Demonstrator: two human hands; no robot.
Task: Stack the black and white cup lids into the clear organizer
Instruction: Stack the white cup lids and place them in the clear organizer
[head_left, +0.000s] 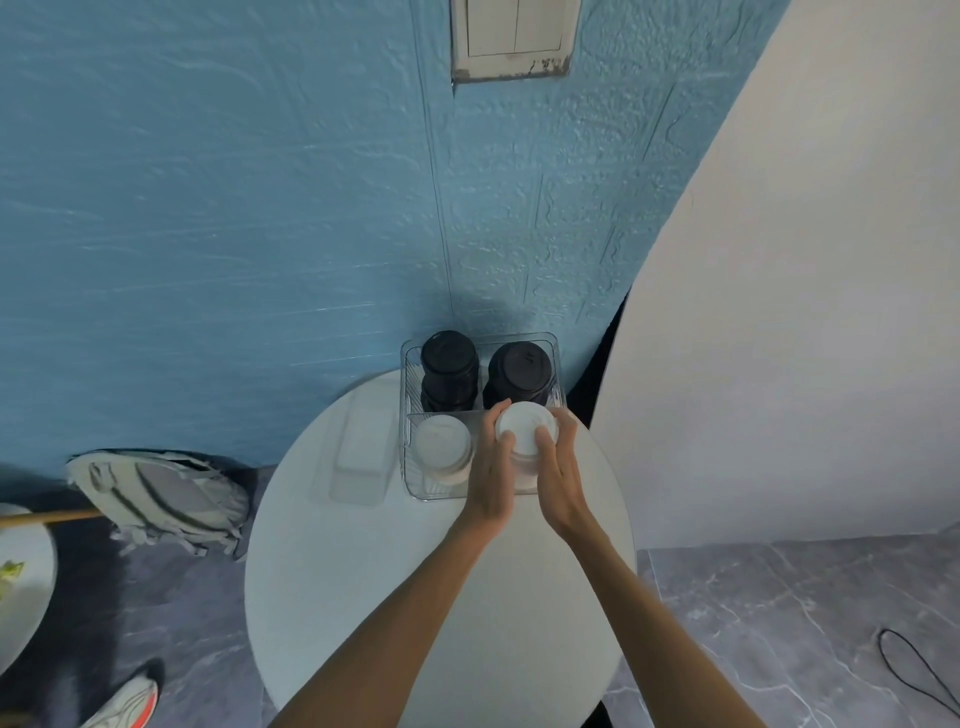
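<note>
Both sets of fingers are curled around a stack of white lids (525, 434): the left hand (492, 470) grips its left side with the thumb over the top rim, and the right hand (562, 470) grips its right side, thumb tip resting on the top lid. The stack sits at the near right compartment of the clear organizer (406, 415), with the hands hiding its lower part, so whether it rests on the bottom cannot be told.

At 9 o'clock from the held stack, just beside it in the near left compartment, stands a second white lid stack (442, 449). At 12 o'clock, in the far right compartment, is a black lid stack (519, 375); at 11 o'clock, in the far left compartment, another black lid stack (449, 370). A small pale mark shows on the top right black lid, too small to read; no brand or writing is legible anywhere.

The organizer stands at the 12 o'clock edge of the round white counter (363, 597), against the blue textured wall (208, 208). A clear oblong container (359, 456) lies at 9 o'clock from the organizer, near it.

Off the counter, a grey backpack (161, 496) lies on the floor at 9 o'clock, a shoe (130, 701) at 7 o'clock, a black cable (914, 670) at 4 o'clock. A white switch plate (515, 36) is on the wall at 12 o'clock.
</note>
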